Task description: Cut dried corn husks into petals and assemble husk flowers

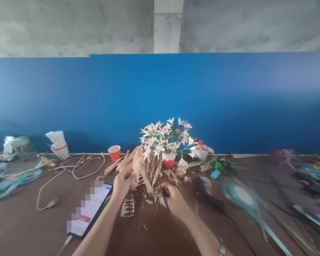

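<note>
My left hand [123, 182] is closed in a pinch at the front of a pile of dry, pale husks [138, 165]. Whatever lies between its fingertips is too small to make out. My right hand [173, 199] grips a slim dark tool [164, 197] with a thin pointed tip, perhaps tweezers, angled toward the husks. Behind the hands, white star-shaped flowers [162, 137] on green stems stand in a red paper cup [169, 163]. A cut husk piece with petal-shaped holes [127, 207] lies on the table beside my left wrist, among small scraps.
A lit phone [92, 211] with its charging cable is left of my left forearm. Another red cup [114, 153] stands behind it. To the right lie a black corded tool [208, 195] and a pale ribbon spool [241, 197]. A blue partition [202, 89] borders the back.
</note>
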The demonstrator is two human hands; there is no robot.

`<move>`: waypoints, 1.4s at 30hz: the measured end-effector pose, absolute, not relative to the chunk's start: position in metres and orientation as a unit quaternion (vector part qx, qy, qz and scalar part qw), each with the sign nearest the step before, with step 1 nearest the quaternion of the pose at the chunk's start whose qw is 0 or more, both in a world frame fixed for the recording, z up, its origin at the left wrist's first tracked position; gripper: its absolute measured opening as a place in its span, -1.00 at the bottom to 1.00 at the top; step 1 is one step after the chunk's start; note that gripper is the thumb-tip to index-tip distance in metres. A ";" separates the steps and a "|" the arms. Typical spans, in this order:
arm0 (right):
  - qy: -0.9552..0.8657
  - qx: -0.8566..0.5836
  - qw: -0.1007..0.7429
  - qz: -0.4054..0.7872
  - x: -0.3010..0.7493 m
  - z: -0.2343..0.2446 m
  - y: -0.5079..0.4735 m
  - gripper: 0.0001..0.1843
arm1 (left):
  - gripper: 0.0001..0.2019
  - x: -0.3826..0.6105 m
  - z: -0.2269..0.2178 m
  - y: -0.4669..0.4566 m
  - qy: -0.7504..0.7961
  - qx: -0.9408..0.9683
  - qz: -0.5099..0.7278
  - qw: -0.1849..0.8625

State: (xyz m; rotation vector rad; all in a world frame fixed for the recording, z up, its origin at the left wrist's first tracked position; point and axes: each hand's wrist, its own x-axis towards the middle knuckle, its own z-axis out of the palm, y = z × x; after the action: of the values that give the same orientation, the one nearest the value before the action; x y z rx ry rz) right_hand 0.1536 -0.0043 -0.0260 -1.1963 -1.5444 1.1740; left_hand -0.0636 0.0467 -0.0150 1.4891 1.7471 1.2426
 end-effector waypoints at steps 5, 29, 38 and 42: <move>-0.615 -0.502 0.414 0.446 0.154 -0.024 -0.006 -0.83 | -0.80 -0.059 0.002 0.035 0.628 0.669 0.360 0.173; -0.537 -0.431 0.414 0.596 0.147 -0.002 -0.016 -0.60 | -0.85 -0.041 0.017 0.008 0.381 0.823 0.419 -0.047; -0.489 -0.381 0.507 0.599 0.151 -0.009 -0.012 -0.52 | -0.81 -0.017 0.016 -0.009 0.327 0.875 0.344 -0.093; -0.485 -0.372 0.518 0.599 0.151 -0.013 -0.006 -0.50 | -0.82 -0.016 0.022 -0.010 0.321 0.884 0.333 -0.077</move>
State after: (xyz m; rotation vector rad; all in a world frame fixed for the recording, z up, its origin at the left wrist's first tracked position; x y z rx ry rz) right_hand 0.1506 -0.0060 -0.0135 -0.8917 -1.1645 1.4368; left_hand -0.0163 -0.0104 0.0217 2.9212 1.0601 1.0994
